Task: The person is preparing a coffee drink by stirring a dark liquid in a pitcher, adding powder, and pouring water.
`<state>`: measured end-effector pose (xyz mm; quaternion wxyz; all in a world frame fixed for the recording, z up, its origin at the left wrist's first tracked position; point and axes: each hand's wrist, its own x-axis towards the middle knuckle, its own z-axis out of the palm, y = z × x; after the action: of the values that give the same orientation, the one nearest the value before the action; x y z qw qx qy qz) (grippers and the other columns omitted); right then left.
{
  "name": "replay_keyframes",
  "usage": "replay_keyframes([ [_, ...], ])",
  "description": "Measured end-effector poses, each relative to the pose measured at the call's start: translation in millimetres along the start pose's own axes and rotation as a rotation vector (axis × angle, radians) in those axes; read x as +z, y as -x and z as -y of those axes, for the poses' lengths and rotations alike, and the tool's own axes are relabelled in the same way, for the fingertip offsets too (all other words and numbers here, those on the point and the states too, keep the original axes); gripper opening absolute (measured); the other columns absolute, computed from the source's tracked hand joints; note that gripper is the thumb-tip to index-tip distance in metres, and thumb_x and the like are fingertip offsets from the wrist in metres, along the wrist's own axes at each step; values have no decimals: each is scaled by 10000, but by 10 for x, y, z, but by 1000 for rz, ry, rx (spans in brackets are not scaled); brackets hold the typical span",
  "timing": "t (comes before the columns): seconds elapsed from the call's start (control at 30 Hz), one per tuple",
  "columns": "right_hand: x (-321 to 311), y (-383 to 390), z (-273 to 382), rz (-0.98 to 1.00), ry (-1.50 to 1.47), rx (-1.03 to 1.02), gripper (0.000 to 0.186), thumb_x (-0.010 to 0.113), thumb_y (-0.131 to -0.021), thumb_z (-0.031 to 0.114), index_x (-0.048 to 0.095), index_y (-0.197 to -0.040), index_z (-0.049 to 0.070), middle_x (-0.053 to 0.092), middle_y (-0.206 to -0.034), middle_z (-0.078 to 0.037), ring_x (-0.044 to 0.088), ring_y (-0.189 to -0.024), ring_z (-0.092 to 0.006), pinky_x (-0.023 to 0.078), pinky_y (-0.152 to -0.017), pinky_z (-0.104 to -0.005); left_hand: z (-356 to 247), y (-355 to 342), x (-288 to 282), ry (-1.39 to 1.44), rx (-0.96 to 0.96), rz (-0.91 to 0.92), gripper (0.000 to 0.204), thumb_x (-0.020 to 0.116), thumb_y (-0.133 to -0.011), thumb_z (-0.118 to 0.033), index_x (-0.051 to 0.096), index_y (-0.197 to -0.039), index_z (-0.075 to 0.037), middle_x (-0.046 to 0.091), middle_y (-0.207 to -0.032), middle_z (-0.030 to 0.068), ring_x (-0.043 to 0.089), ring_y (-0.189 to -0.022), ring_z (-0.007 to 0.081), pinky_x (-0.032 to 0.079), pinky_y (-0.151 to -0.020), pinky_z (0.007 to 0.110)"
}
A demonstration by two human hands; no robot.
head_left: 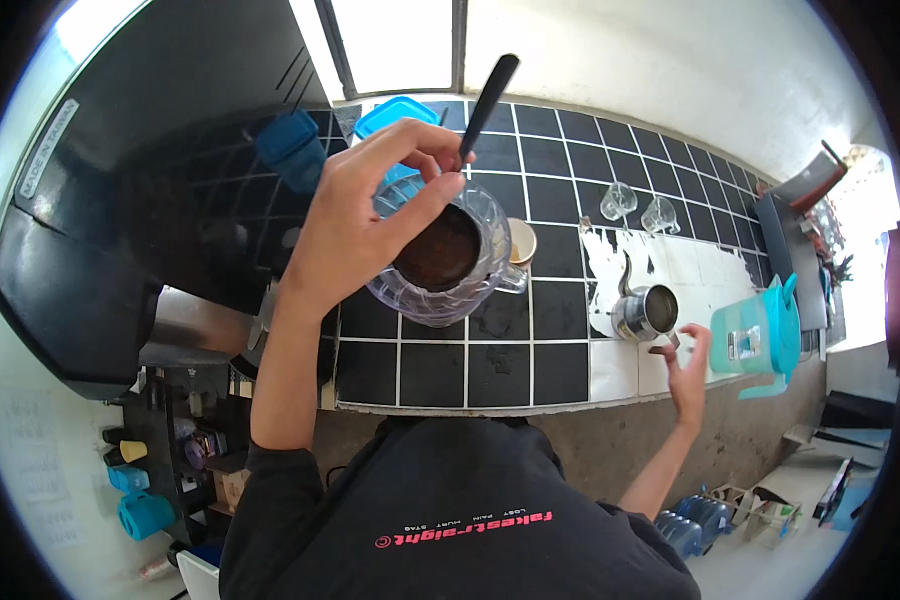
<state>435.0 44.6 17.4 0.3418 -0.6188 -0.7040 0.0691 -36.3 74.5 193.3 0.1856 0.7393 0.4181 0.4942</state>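
My left hand (355, 215) pinches the black handle of a spoon (490, 95) and holds it upright, tilted right, over a clear glass pitcher (435, 308). Dark brown liquid (438, 250) fills part of the pitcher; the spoon's lower end is hidden behind my fingers. To the right, my right hand (685, 362) has its fingers closed at the side handle of a small metal pot (638, 315). The pot stands on the white patch of the counter, with something dark inside. A beige cup (523, 240) sits just right of the pitcher.
Two small clear glasses (618, 201) stand farther back on the black-tiled counter (560, 365). A turquoise lidded jug (755, 330) is at the right edge. Behind my left hand is a blue container (398, 112). A large black appliance (170, 130) rises along the left.
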Motion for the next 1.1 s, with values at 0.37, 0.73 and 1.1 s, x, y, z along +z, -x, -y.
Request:
replay_keyframes([
  [0.37, 247, -1090, 2661, 107, -862, -421, 617, 748, -838, 341, 516, -1327, 46, 534, -1037, -60, 562, -852, -118, 481, -737, -261, 58, 94, -42, 18, -56, -24, 122, 667, -895, -108, 654, -987, -30, 660, -942, 59, 607, -906, 128, 471, -907, 313],
  [0.73, 367, -1581, 3193, 336, -661, -758, 97, 670, -869, 92, 648, -903, 4, 646, -772, -108, 594, -603, -225, 454, -563, -301, 53, 142, -81, -50, 74, -76, 274, 704, -856, -189, 626, -1048, -10, 629, -978, 99, 622, -894, 209, 490, -822, 336],
  [1.1, 13, -1345, 3120, 166, -573, -1246, 273, 805, -664, 189, 685, -850, 29, 601, -720, -91, 625, -605, -210, 496, -490, -278, 331, 961, 222, 1, 10, -264, 1156, 900, -522, -578, 330, -1408, -101, 326, -1442, 181, 337, -1360, 355, 326, -1116, 474],
])
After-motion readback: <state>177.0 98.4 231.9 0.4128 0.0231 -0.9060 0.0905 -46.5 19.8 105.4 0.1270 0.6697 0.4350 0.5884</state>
